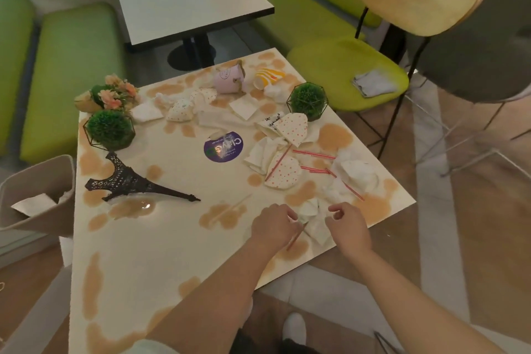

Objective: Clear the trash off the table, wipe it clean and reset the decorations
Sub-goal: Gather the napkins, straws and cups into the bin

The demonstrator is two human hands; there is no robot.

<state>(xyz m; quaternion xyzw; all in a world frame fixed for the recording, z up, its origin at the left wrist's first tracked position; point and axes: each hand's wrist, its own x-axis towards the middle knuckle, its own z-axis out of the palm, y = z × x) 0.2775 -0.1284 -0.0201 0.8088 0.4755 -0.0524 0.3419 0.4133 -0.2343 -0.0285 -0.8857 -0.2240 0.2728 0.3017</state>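
Left hand (273,224) sits on the table near its front right edge, fingers curled, seems to pinch a thin stick (297,236) whose long axis runs diagonally from the fingertips back toward the person; grip partly hidden. Right hand (349,228) is just right of it, fingers loosely curled, thumb and forefinger near each other, holding nothing I can make out. Between both hands, touching or nearly so, lies a crumpled napkin (313,217), about equally near each hand; likely next grab. Further out to the right: more wadded tissue (356,172), red striped straws (314,154), dotted paper plates (284,174). Table (172,238) has tan spill patches all over, not wiped yet. Far side: tipped pink cup (228,82), tipped yellow striped cup (267,77). Decorations out of place: tower model (129,181) on its side at left, two green ball plants (110,129), flower bunch (115,93) lying down. Bin (37,195) stands off the left edge, paper already inside. Grey cloth (372,83) on the green chair seat (324,66).
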